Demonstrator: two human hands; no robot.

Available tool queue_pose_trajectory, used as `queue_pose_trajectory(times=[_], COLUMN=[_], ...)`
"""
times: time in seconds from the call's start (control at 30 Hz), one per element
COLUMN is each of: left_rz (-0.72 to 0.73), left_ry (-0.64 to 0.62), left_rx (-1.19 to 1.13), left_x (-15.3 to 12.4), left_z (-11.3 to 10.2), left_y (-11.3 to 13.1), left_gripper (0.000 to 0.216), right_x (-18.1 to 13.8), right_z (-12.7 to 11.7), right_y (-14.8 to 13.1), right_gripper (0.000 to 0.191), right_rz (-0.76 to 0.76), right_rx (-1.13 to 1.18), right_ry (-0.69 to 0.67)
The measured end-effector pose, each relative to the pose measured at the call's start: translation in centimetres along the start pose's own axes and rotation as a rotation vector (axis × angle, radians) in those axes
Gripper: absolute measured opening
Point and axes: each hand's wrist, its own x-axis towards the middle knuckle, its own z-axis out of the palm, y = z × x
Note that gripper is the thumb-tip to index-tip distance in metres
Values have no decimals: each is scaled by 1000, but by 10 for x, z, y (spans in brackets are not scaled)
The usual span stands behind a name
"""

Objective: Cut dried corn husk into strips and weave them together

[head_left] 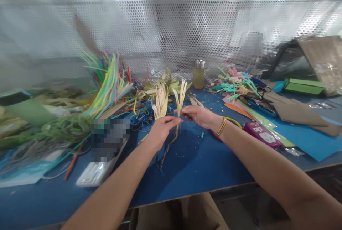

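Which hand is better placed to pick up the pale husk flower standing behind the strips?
Left. The left hand sits directly below the pale dried-husk flower; the right hand is farther right, pinching the upright straw-coloured husk strips.

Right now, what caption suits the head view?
Both hands, left hand and right hand, pinch dried husk strips above the blue table.

A single view, from a camera worn on the person's head, looks forward and down across the blue table [192, 166]. It sits close above the table's near edge, with both forearms reaching in from the bottom. It faces the perforated metal screen [171, 27] standing along the table's far side.
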Motion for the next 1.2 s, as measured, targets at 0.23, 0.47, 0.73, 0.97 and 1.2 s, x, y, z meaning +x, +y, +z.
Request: queue_pose_trajectory(times=[0.23, 0.47, 0.73, 0.97, 1.2], left_rz=[-90, -110, -143, -190, -178], left_ry=[-36, -34, -66, -30, 44], left_rx=[-184, -201, -159, -179, -219], left_x=[-2, -2, -7, -8, -6], left_z=[6, 6, 9, 16, 15], left_y=[-1, -2, 5, 3, -2], left_gripper=[27, 29, 31, 24, 24], right_x=[0, 6, 13, 18, 9], right_z=[1, 3, 2, 8, 10], right_y=[3, 8, 12, 18, 5], right_gripper=[17, 24, 25, 15, 43], right_rz=[-16, -89, -163, -205, -246], right_rx=[247, 275, 133, 131, -5], right_ry=[-137, 8, 162, 253, 172])
